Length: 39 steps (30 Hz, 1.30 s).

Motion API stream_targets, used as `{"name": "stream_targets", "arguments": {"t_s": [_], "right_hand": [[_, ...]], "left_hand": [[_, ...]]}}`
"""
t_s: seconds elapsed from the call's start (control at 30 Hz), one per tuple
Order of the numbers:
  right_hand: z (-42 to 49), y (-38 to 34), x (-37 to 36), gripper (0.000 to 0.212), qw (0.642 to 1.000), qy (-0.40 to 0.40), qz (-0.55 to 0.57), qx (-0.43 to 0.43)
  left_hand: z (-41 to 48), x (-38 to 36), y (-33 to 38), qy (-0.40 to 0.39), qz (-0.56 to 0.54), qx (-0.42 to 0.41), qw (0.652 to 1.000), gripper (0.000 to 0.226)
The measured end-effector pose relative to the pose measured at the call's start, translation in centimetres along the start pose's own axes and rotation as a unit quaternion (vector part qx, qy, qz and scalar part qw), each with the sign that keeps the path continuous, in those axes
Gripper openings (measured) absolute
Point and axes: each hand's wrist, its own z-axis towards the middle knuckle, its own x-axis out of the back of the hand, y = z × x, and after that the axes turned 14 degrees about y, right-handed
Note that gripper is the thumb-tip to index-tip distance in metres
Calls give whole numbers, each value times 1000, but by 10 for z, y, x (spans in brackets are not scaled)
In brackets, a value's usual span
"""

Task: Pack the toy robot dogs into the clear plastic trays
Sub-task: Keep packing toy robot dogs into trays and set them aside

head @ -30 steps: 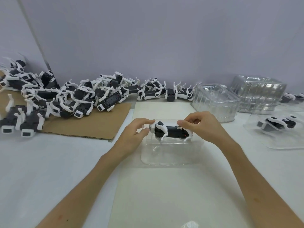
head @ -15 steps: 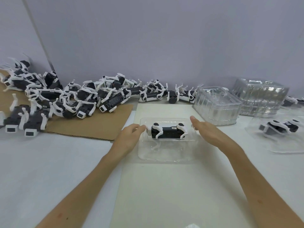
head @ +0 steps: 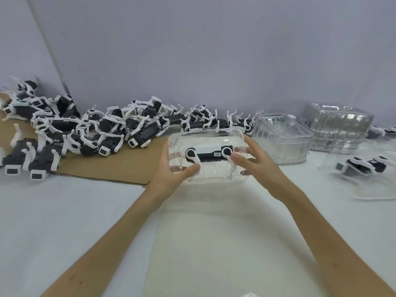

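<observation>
White table (head: 64, 221). Clear tray (head: 205, 136) w/ toy dog (head: 209, 156) seated inside, flat 0.5 s ago, now lifted & tipped up at 12 o'clock. L hand (head: 171, 168) & R hand (head: 255, 161) clasp its ends. Unit looks packed; loose dogs (head: 96, 133) at 10 o'clock.

- I see a plain lilac-grey wall (head: 214, 50) behind, evenly lit.
- White table (head: 64, 211) below, with a brown cardboard sheet (head: 107, 170) at left.
- Cream mat (head: 214, 243) at centre, possibly paper.
</observation>
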Motion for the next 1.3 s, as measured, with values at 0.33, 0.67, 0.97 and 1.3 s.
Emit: {"name": "stream_targets", "arguments": {"t_s": [0.33,0.67,0.97,1.3], "right_hand": [[-3,4,-13,65,995,95,-5,36],[-4,5,-14,58,992,124,-9,33],[2,15,-9,52,992,63,-40,-98],[-21,-10,-25,39,906,158,-220,324]], "left_hand": [[0,-5,3,77,17,-57,995,81],[-1,-6,0,81,17,-25,996,97],[3,1,0,66,-44,122,989,71],[-7,-4,7,230,59,-21,971,57]]}}
